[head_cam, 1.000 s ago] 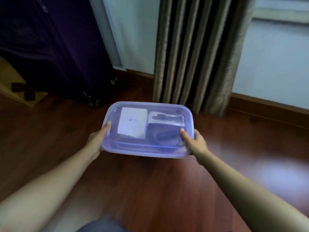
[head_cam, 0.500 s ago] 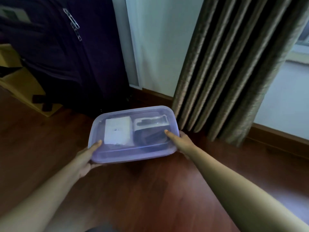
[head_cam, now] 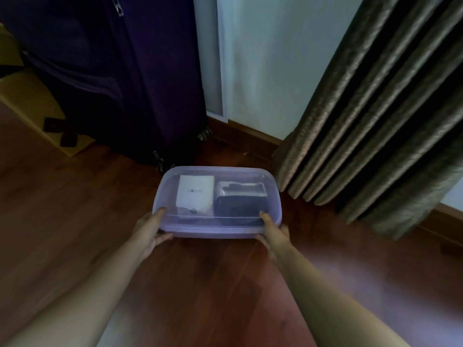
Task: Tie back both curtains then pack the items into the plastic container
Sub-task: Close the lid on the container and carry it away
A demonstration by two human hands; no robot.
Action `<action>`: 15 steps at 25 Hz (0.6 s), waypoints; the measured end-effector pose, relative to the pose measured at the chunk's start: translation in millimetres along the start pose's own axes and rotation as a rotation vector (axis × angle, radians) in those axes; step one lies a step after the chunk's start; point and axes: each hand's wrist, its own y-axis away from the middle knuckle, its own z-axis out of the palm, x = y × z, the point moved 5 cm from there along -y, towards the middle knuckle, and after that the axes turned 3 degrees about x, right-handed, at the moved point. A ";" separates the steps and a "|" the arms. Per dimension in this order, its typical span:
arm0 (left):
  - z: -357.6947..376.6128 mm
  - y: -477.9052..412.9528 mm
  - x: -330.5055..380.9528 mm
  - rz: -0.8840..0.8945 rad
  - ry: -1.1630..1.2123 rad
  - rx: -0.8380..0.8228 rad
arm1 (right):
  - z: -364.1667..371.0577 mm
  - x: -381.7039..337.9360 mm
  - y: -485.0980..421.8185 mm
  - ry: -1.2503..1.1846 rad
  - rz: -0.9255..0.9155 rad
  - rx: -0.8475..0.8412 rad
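A translucent purple plastic container (head_cam: 218, 230) with its lid on sits in the middle of the view, above the wooden floor. Through the lid I see a white box (head_cam: 196, 192) on the left and a dark item (head_cam: 241, 206) on the right. My left hand (head_cam: 150, 230) grips the container's near left corner, thumb on the lid. My right hand (head_cam: 274, 231) grips the near right corner the same way. A grey-brown curtain (head_cam: 370, 116) hangs in folds at the right, its hem near the floor.
A dark purple suitcase (head_cam: 105, 71) stands at the back left on its wheels. A cardboard box (head_cam: 32, 103) lies left of it. White wall and wooden skirting (head_cam: 248, 136) run behind. Bare wooden floor (head_cam: 200, 284) lies below my arms.
The container, held in both hands, has moved lower and toward the corner between suitcase and curtain. The view has swung, so the curtain now lies further right.
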 end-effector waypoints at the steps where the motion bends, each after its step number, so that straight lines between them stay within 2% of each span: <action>1: 8.2 -1.4 -4.2 -0.011 0.083 0.005 | -0.4 1.7 -4.8 -0.020 -0.009 0.016; 5: 58.9 1.9 -14.1 -0.041 0.328 0.058 | 6.9 -1.5 -27.4 -0.121 -0.045 0.031; 9: 113.1 5.5 7.3 -0.031 0.277 -0.122 | 24.5 -5.2 -43.0 -0.208 -0.080 -0.046; 11: 131.0 1.8 24.3 -0.011 0.270 -0.207 | 31.8 -8.3 -50.6 -0.117 -0.187 -0.066; 15: 146.0 -7.3 45.6 0.005 0.201 -0.227 | 43.2 -17.9 -61.0 -0.035 -0.229 -0.075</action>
